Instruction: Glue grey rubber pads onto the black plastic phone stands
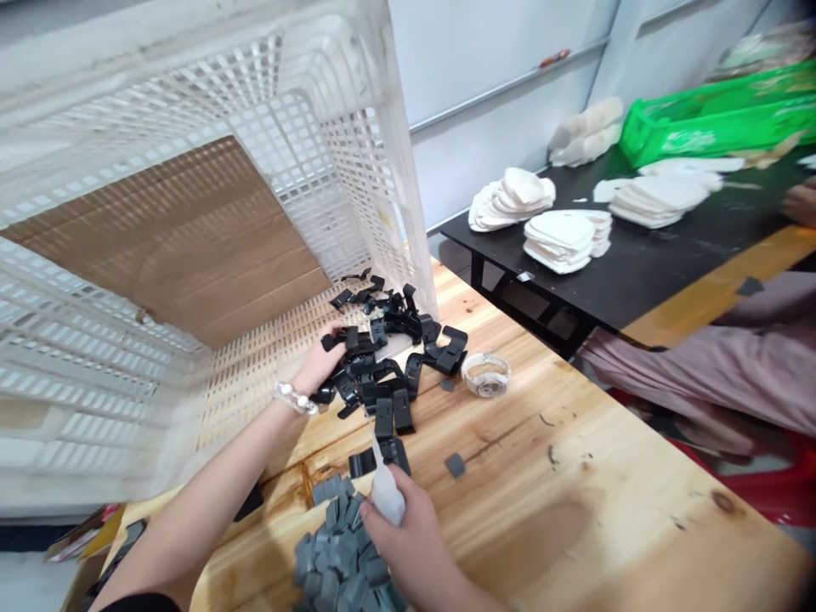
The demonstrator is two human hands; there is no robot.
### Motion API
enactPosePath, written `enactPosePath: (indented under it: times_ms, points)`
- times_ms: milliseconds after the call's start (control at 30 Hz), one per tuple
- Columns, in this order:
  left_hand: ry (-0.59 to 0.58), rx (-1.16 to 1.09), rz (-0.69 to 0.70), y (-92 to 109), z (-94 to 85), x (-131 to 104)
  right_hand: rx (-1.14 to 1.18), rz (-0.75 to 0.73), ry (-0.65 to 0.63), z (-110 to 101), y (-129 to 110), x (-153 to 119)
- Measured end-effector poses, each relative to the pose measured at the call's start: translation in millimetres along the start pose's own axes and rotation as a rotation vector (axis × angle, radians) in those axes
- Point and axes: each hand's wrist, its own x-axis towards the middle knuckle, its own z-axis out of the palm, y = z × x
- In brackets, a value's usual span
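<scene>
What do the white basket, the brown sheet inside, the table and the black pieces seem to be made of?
Basket: dull moulded plastic, probably, by its lattice walls.
Sheet: matte cardboard, it seems, with creases.
Table: smooth wood, showing grain and knots.
Black pieces: glossy; likely plastic by the highlights, but coated metal is possible.

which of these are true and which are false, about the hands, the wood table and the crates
1. The right hand holds a white tapered tool. True.
2. The left hand is in the grey pieces. False: it is at the black parts.
3. A watch lies on the wooden table. True.
4. The brown cardboard is in the green crate. False: it is inside the white crate.
5. A beaded bracelet is on the left wrist. True.
</scene>
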Motion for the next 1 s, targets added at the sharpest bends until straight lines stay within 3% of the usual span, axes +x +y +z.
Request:
enactPosePath:
  times_ms: [167, 267, 333, 467, 600, 700, 833, 1000]
  points:
    - [-0.203, -0.067, 0.147, 31, 14.8, -39, 0.059, 0.004, 0.000, 1, 3, -2]
    - [-0.319, -0.070, 0.261, 42, 6.2, -37, 0.002, -0.062, -0.055, 0, 0, -8]
    - [-0.287, -0.029, 0.280, 45, -3.4, -19, -0.045, -0.117, -0.101, 0, -3, -11]
    - [-0.028, 0.113, 0.120, 35, -12.2, 51, -0.085, -0.126, -0.107, 2, -4, -13]
    - [0.093, 0.234, -0.035, 17, -1.0, 122, -0.105, -0.141, -0.091, 3, 1, -10]
    - [0.120, 0.275, -0.120, 11, 12.8, 158, -0.120, -0.152, -0.059, 1, 8, -7]
    - [0.067, 0.247, -0.129, 12, 27.4, 181, -0.107, -0.168, 0.020, -3, 19, -1]
    - [-0.033, 0.203, -0.100, 5, 31.6, 176, -0.007, -0.114, 0.043, -4, 21, 2]
